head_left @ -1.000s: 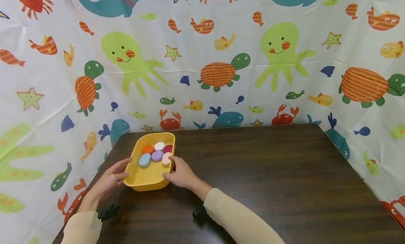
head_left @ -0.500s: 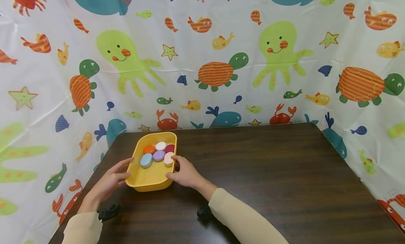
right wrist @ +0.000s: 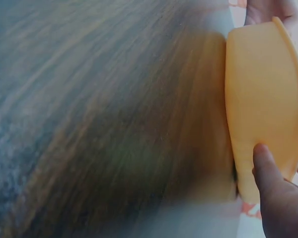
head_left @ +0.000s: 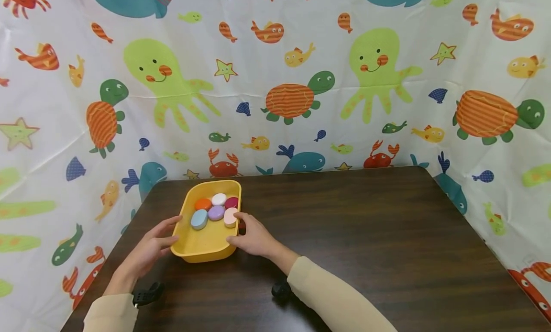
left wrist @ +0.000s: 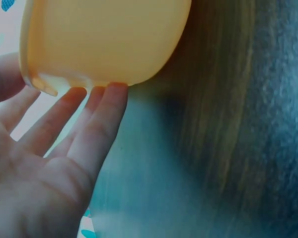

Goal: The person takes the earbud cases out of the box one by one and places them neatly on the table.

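A yellow tray [head_left: 205, 241] with rounded corners stands on the table's left side. In it lie smooth rounded pieces: orange [head_left: 203, 204], white [head_left: 218, 199], magenta [head_left: 231, 203], purple [head_left: 216, 213], light blue [head_left: 199, 219] and pale pink [head_left: 230, 217]. My left hand [head_left: 148, 248] holds the tray's left side; in the left wrist view several fingertips [left wrist: 120, 90] press its outer wall. At the right side my right hand [head_left: 256, 238] grips the rim, thumb and forefinger over the edge. The right wrist view shows one fingertip [right wrist: 260, 151] on the outer wall.
The dark wooden table [head_left: 344, 236] stretches to the right of the tray. A white curtain [head_left: 241, 35] printed with sea animals hangs behind and beside it. Black wrist gear shows at the left wrist [head_left: 148, 293] and right wrist [head_left: 281, 290].
The head view has turned slightly right, so the curtain slides left. The tray has shifted slightly to the right relative to the table, with both hands staying on it.
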`<state>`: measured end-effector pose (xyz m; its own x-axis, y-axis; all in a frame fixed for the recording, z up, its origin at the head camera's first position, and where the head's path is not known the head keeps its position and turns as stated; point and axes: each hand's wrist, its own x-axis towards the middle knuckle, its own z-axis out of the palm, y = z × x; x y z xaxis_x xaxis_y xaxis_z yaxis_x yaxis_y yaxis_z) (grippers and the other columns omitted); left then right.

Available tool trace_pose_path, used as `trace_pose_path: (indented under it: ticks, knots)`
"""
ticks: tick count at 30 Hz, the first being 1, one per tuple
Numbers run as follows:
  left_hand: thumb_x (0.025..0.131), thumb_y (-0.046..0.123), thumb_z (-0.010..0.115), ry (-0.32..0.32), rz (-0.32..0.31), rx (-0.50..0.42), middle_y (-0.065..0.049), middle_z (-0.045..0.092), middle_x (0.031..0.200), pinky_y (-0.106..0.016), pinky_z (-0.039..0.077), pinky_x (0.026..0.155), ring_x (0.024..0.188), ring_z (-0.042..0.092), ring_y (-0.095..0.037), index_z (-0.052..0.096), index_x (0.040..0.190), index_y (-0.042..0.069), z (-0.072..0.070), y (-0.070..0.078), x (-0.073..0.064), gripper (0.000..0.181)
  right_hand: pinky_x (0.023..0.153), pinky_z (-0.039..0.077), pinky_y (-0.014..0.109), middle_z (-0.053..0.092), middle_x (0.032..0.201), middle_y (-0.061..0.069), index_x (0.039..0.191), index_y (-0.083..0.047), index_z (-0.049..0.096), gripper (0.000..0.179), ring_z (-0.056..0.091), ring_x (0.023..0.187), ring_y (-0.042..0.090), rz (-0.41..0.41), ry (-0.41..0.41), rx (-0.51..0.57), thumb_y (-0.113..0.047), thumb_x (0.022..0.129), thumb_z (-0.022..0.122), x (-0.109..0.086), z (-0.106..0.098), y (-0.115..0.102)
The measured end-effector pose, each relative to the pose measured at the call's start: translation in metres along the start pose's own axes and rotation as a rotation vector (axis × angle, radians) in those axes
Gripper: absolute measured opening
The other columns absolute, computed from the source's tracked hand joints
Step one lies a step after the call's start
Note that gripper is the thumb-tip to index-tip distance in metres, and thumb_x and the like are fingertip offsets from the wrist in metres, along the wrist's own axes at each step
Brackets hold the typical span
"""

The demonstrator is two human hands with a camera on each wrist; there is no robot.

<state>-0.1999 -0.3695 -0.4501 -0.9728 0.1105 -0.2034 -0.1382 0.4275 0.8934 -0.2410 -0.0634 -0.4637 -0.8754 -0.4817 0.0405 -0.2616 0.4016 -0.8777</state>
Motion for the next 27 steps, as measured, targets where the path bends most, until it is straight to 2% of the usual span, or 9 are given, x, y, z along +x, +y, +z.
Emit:
trace_pose_path:
  ticks: [10,20,27]
  knots:
    - [0.105,0.022,0.052,0.007,-0.002,0.023,-0.027,0.013,0.163,-0.06,0.035,0.111,0.141,0.033,-0.049,0.019,0.162,0.013,0.01,0.005,0.0,0.067,0.11,0.045,0.043,0.051,0.145,0.009,0.149,-0.008,0.045,0.07,0.052,0.126,0.026,0.036,-0.003,0.021,-0.03,0.09,0.075,-0.005,-0.008,0.003]
    - [0.104,0.018,0.053,-0.006,-0.003,0.017,-0.027,0.015,0.162,-0.063,0.035,0.111,0.14,0.033,-0.049,0.018,0.162,0.013,0.023,0.011,0.002,0.068,0.11,0.045,0.045,0.05,0.148,0.01,0.15,-0.007,0.044,0.07,0.052,0.129,0.027,0.029,-0.005,0.036,-0.03,0.091,0.074,-0.015,-0.018,0.009]
    - [0.103,0.019,0.054,-0.019,0.006,0.005,-0.026,0.017,0.161,-0.06,0.036,0.112,0.138,0.037,-0.047,0.021,0.161,0.013,0.031,0.016,0.005,0.067,0.108,0.047,0.046,0.05,0.147,0.01,0.15,-0.009,0.044,0.069,0.053,0.128,0.028,0.046,-0.001,0.033,-0.031,0.091,0.074,-0.023,-0.026,0.013]
